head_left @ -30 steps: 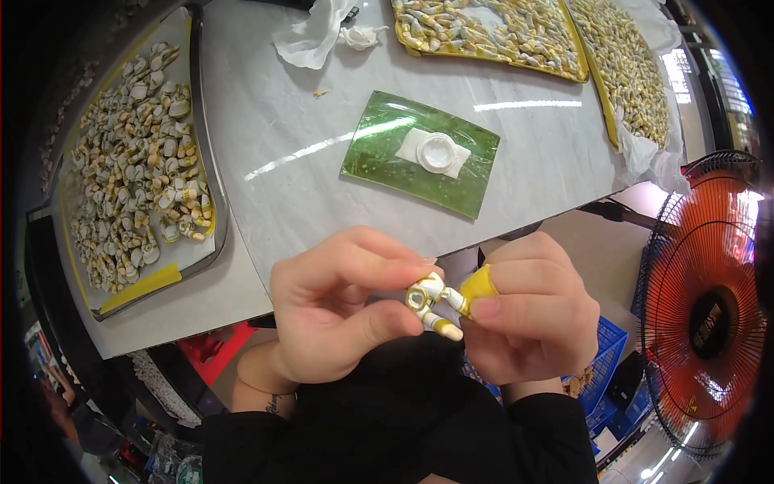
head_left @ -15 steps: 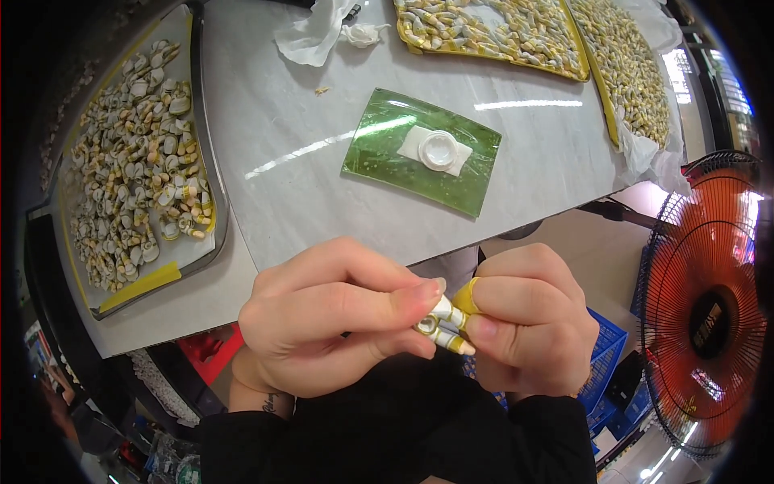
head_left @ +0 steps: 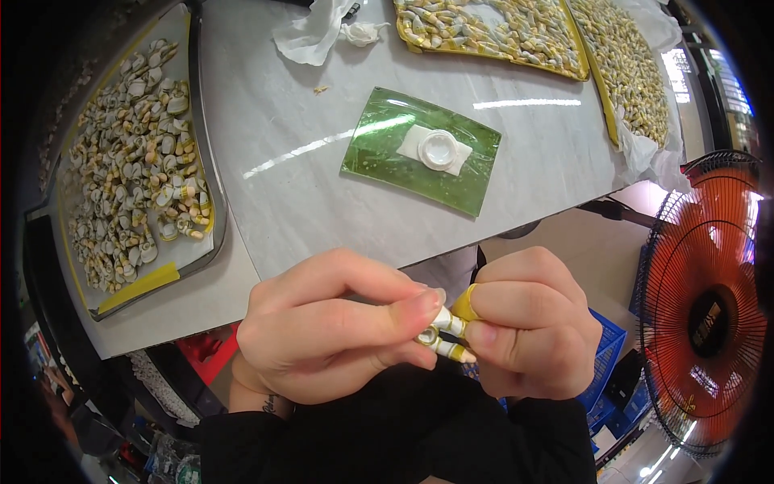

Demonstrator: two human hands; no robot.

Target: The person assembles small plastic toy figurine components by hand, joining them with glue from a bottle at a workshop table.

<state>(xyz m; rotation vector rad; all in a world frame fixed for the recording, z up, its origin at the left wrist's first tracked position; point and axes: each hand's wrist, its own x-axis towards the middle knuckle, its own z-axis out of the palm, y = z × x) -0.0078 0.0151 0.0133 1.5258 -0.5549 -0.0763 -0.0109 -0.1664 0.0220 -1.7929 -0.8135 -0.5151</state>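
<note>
A small white piece with yellow bands [head_left: 441, 335] is held between both hands in front of my chest. It has a round hollow end and two short prongs, one with a pale peach tip. My left hand [head_left: 334, 323] pinches it between thumb and fingers, hiding its left part. From the other side, my right hand [head_left: 536, 323] grips a prong with its thumb against curled fingers. A yellow wrap [head_left: 465, 303] shows at the right index finger. Beyond the hands, a small round white dish [head_left: 438, 150] stands on folded white tissue [head_left: 409, 143] over a curved green sheet [head_left: 379, 129].
A black-rimmed tray [head_left: 211, 161] heaped with similar small pieces lies at the left. Two yellow-edged trays, one at the far side [head_left: 500, 56] and one at the right [head_left: 606, 105], hold many more. Crumpled tissue [head_left: 310, 36] lies far off. An orange fan [head_left: 701, 315] stands at the right.
Both hands keep their grip and have shifted very slightly, with the small white piece turned a little between them. The table items look unchanged.
</note>
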